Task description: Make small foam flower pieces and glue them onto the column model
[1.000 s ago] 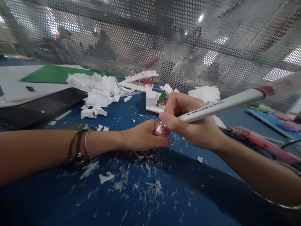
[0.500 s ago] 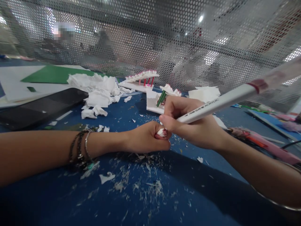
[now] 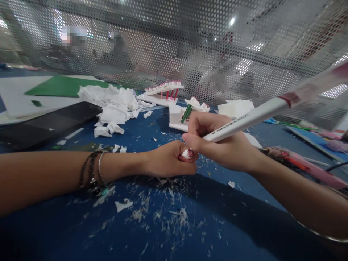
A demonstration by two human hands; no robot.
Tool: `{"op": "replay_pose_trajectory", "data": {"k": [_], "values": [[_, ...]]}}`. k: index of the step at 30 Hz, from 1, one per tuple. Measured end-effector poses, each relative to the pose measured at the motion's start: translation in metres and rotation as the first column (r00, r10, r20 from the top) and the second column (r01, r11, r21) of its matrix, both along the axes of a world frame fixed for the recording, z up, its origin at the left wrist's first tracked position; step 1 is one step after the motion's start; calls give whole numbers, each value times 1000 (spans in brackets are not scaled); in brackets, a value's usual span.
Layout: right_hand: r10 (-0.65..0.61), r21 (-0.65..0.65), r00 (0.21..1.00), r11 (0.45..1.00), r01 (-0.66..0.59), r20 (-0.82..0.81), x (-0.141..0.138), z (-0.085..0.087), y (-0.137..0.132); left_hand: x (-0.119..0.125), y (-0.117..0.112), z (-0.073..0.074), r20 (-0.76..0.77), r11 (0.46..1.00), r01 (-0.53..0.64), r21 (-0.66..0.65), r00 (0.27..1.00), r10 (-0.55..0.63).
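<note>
My left hand (image 3: 171, 159) is closed around a small white paper flower (image 3: 187, 153) with dark red marks, which peeks out between thumb and fingers. A white acrylic marker (image 3: 244, 119) with a dark red band is gripped in my right hand (image 3: 223, 145), its barrel slanting up to the right. The marker's tip is hidden behind my right fingers, right beside the paper flower; I cannot tell whether it touches. Just behind my right hand stands a small white model (image 3: 178, 117) with green sticks and red-edged white pieces on top.
Crumpled white paper (image 3: 114, 105) and a black phone (image 3: 51, 125) lie to the left, near green paper (image 3: 62, 87). A white model with red posts (image 3: 163, 96) stands farther back, before a perforated metal screen (image 3: 168, 43). A pink glue gun (image 3: 307, 166) lies right. Paper scraps litter the blue table (image 3: 217, 224).
My right hand and the marker have shifted very slightly to the left, and the marker's rear end has dipped a little. My left hand has stayed in place.
</note>
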State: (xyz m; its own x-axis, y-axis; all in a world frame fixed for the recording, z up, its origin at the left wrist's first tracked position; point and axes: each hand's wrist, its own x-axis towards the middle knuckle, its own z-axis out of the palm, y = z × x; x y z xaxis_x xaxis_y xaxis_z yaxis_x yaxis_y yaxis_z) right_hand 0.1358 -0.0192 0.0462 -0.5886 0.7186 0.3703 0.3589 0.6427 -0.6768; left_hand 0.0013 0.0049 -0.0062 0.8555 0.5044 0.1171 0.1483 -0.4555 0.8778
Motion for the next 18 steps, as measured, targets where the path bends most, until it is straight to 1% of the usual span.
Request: {"op": "replay_pose_trajectory", "data": {"k": [3,7,9,12,16,18], "values": [[-11,46,1000,999,11,2,0,1,-1,0,0,0,-8,1000,4,-14,1000,-4],[2,9,1000,1000,-2,11,-1,1,-2,1,-1,1,-16,1000,-19,2,1000,19],[-14,24,1000,1000,14,18,0,1,-1,1,-1,0,-4,1000,-15,-12,1000,15],[-33,69,999,997,34,-15,0,1,-1,1,-1,-2,4,999,4,-38,1000,-3],[-7,29,1000,1000,6,8,0,1,-1,0,0,-3,-1,999,-1,-34,1000,1],[-21,49,1000,999,20,10,0,1,-2,0,-1,-2,0,998,-3,-56,1000,3]]}}
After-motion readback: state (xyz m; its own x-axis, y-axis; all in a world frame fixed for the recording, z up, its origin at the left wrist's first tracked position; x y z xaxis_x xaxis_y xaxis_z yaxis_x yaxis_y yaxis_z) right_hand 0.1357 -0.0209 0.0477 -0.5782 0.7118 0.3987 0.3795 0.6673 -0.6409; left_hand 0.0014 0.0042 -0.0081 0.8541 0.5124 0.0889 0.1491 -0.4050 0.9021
